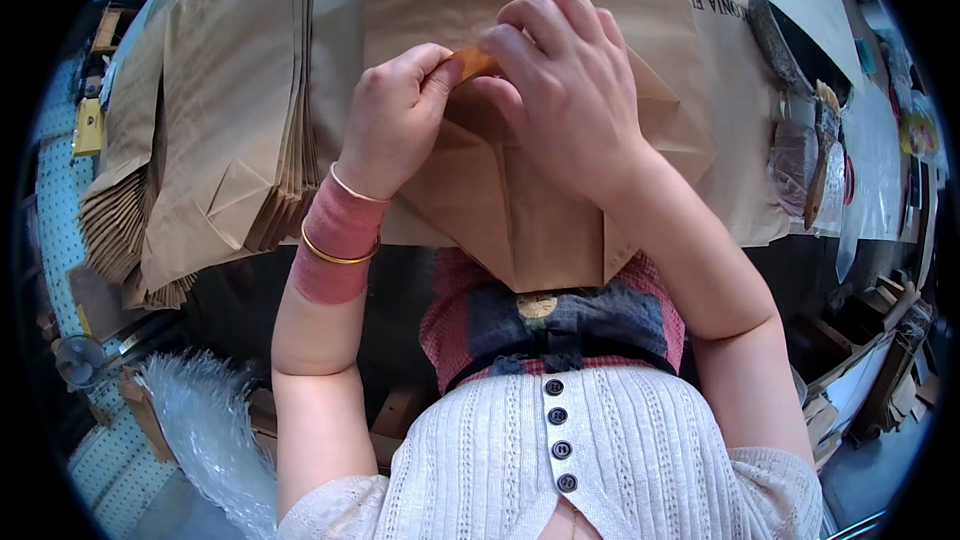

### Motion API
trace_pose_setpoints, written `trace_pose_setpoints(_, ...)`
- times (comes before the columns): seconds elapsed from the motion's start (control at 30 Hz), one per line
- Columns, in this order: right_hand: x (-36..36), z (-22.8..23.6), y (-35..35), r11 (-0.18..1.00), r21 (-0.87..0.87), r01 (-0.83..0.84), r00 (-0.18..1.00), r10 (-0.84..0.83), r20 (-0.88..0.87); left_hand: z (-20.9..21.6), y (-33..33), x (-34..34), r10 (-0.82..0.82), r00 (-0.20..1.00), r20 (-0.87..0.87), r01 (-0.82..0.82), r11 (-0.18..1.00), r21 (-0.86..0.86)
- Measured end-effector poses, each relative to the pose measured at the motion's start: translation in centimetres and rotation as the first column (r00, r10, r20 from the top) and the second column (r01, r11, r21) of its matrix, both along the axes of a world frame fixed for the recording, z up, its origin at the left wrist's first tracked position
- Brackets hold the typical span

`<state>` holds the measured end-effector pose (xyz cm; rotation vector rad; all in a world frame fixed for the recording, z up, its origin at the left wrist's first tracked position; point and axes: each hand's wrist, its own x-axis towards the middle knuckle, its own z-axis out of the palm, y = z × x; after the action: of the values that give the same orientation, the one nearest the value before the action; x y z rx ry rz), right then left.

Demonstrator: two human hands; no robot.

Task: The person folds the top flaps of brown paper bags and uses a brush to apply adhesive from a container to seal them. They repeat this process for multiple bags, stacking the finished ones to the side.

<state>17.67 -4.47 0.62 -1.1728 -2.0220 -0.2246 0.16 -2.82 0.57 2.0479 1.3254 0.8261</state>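
Your left hand (398,118) pinched an orange piece (474,63) between thumb and forefinger, over the brown paper bag (555,202) before you. Your right hand (580,90) arched at the piece's other end, fingers bent; its grip could not be determined. Folded brown bags (222,105) lay to the left.

Two hands show, one left hand (405,115) and one right hand (572,90), with one orange piece (473,62) between them and one brown paper bag (555,210) directly beneath. More bags lie in at least two stacks (225,120), their layers overlapping too closely to count. There are four dark buttons (562,450) on one pale top (480,450), one gold-coloured bangle (340,259) and one pink wristband (330,282). Beyond these: one brush (820,165), one yellow object (88,128) and one bundle of clear plastic strips (208,440).
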Motion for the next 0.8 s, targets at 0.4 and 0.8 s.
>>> trace_pose_setpoints(0.4, -0.4, -1.7, -2.8, 0.985, -0.148, -0.090, 0.992, 0.102, 0.077, -1.2, -0.1, -0.3, -0.020, 0.995, 0.097, 0.019, 1.000, 0.009)
trace_pose_setpoints(0.8, -1.5, -2.1, -3.1, 0.981, -0.190, 0.046, 0.989, -0.017, 0.147, 0.4, 0.3, -0.8, -0.152, 0.933, -0.327, 0.171, 0.985, 0.028)
